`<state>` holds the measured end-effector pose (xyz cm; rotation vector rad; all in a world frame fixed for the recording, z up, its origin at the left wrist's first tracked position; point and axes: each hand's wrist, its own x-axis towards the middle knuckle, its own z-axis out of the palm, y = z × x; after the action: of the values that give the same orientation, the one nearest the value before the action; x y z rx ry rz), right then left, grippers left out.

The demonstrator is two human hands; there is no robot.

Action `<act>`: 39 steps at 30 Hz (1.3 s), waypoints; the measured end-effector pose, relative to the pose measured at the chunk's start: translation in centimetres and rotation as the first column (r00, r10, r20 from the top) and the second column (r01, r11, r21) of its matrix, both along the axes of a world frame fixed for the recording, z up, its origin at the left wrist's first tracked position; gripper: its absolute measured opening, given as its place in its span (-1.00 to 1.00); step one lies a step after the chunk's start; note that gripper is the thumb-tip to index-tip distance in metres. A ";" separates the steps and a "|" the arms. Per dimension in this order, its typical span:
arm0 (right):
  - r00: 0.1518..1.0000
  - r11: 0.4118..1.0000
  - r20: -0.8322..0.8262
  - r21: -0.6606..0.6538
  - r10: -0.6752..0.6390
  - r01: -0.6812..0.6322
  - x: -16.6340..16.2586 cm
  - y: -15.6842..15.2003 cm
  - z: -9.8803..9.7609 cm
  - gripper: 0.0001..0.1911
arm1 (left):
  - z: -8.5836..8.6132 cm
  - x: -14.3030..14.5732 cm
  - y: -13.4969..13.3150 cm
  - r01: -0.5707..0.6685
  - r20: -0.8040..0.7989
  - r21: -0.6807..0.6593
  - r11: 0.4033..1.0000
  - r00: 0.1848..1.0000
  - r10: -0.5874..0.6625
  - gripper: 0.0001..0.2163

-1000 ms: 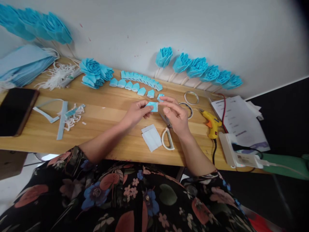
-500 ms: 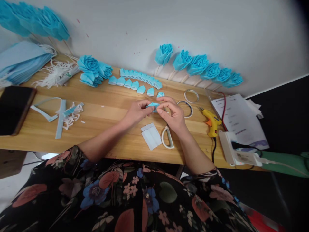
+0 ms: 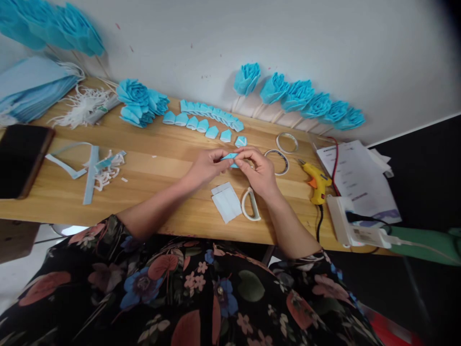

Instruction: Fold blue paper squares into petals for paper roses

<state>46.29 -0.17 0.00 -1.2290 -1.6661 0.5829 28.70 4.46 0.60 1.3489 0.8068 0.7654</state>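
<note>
Between my two hands, a small folded piece of blue mask fabric point(image 3: 229, 157) is pinched above the table. My left hand point(image 3: 207, 168) grips its left end with thumb and forefinger, and my right hand point(image 3: 257, 168) pinches the right end. Fingers hide part of the piece. Just beyond lie a row of folded blue petals point(image 3: 202, 126) and a longer overlapping row point(image 3: 212, 113). Closer to me, flat pale fabric squares point(image 3: 226, 203) lie beside a white D-shaped tape roll point(image 3: 251, 204).
Blue fabric roses on sticks point(image 3: 298, 96) lean on the wall. Two tape rings point(image 3: 287, 142), a yellow glue gun point(image 3: 317, 181) and a power strip point(image 3: 344, 223) are at right. At left are a phone point(image 3: 23, 161), fabric scraps point(image 3: 91, 175) and stacked masks point(image 3: 39, 89).
My right fingers have drawn in closer over the folded piece, which now looks flatter and narrower. The whole view has shifted slightly; the items on the table stay put.
</note>
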 end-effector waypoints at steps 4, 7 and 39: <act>0.999 0.999 0.026 -0.004 -0.041 0.041 -0.1 0.0 -0.1 -0.90 | 0.0 0.0 0.1 0.019 -0.001 -0.017 1.000 1.000 -0.019 -0.84; 0.996 0.998 0.071 0.044 -0.053 0.050 -0.2 0.0 0.0 -0.91 | 0.1 -0.1 0.1 0.035 -0.018 -0.039 0.999 0.999 -0.035 -0.90; 0.994 0.989 -0.107 -0.142 0.035 -0.050 0.4 -0.3 0.6 -0.59 | -0.2 0.1 -0.4 0.001 -0.049 -0.086 0.996 0.999 -0.005 -0.88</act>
<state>46.71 -0.49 0.60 -1.2463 -1.5880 0.7925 28.85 4.04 0.45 1.2956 0.8667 0.6901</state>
